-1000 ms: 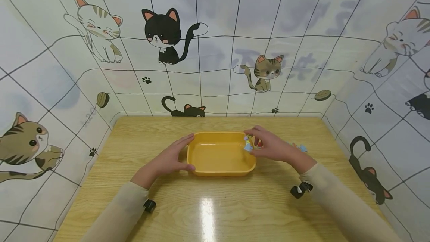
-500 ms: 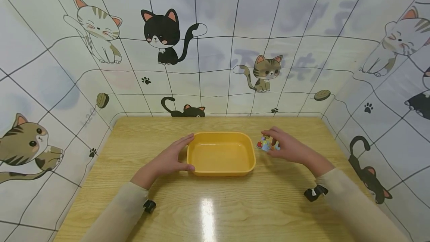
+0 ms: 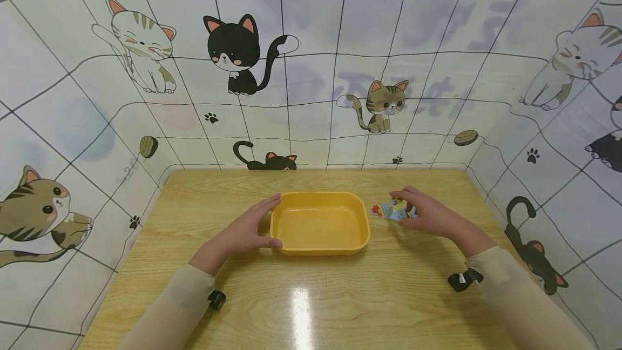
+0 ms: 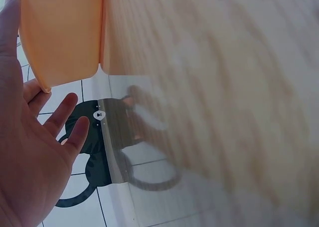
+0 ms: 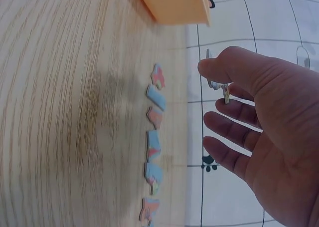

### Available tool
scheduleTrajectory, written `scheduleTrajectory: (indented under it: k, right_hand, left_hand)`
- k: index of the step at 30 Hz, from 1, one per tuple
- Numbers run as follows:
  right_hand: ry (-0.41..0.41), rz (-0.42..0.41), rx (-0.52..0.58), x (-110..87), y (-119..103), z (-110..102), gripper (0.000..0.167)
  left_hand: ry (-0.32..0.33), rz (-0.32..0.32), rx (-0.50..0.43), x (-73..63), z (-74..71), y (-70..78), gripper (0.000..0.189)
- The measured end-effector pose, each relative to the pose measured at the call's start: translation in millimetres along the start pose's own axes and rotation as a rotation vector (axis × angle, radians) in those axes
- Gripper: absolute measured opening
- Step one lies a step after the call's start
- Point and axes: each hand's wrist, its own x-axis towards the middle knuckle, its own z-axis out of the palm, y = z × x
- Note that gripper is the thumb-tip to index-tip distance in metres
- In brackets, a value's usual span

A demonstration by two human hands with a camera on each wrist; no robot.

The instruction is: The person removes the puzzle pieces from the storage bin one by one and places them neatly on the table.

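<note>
A yellow rectangular tray (image 3: pixel 320 223) lies on the table. My left hand (image 3: pixel 248 226) spans its left end, thumb at the near corner and fingertips at the far one. In the left wrist view the left fingers (image 4: pixel 67 114) are spread, with one fingertip at the tray's corner. To the right of the tray my right hand (image 3: pixel 427 212) pinches a small, thin puzzle piece (image 5: pixel 226 94) between thumb and forefinger, above the tabletop. Below it lies a row of several flat puzzle pieces, among them a red one (image 3: pixel 376 210) and a light blue one (image 5: pixel 155 97).
The wooden table (image 3: pixel 311 285) ends at a backdrop (image 3: pixel 311 80) printed with cartoon cats and grid lines, which also rises on both sides. Small black devices sit at both wrists, the right one (image 3: pixel 465 280) over the table.
My right hand has moved right, from the tray's right rim to above the row of puzzle pieces, still pinching. The left hand and the tray have stayed in place.
</note>
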Motion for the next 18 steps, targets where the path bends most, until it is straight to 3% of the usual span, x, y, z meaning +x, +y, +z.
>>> scheduleTrajectory:
  k: [18]
  right_hand:
    - [0.025,0.053,-0.008,-21.8,32,-12,0.069]
  left_hand:
    - [0.006,0.002,0.0,0.2,1.2,-0.8,0.119]
